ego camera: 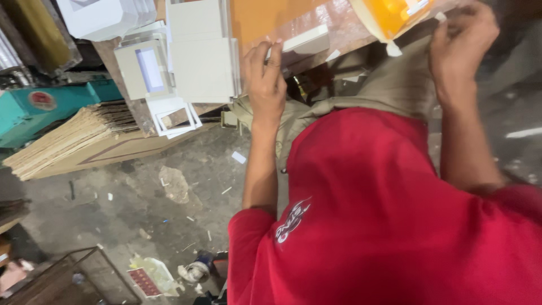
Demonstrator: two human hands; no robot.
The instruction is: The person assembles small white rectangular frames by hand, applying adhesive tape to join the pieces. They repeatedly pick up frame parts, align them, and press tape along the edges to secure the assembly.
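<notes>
Looking straight down over a red shirt point(372, 214). Left hand point(265, 79) up at the edge of the wooden worktop point(265, 17), fingers curled, thumb and fingertips pinching the near end of a small flat white box point(307, 39) lying on that top. Closed on it, though only lightly, at one end.

Right hand point(463, 48) further along the same edge, well apart from the left, fingers bent and bunched in a loose fist. Touching or nearly touching a small white scrap point(439, 17) at the fingertips; blurred, so cannot tell whether anything is truly gripped. Just beside its fingertips, toward the left hand, an orange and cream plastic object point(389, 17) on the worktop.

Out beyond the left hand, away from the right: a stack of grey-white flat cards point(200, 62) just beside the knuckles, then a windowed white box point(141, 68), then flat white window frames point(175, 116) hanging over the worktop edge. Further off on that side, a pile of brown corrugated sheets point(73, 141) leaning low, and a teal machine body point(51, 104) behind it.

Between the two forearms, olive-brown cloth point(389, 85) under the worktop edge. Below the left elbow, dusty concrete floor point(141, 203) littered with paper bits, a roll of tape point(197, 270) and a scrap of red-printed paper point(144, 281).
</notes>
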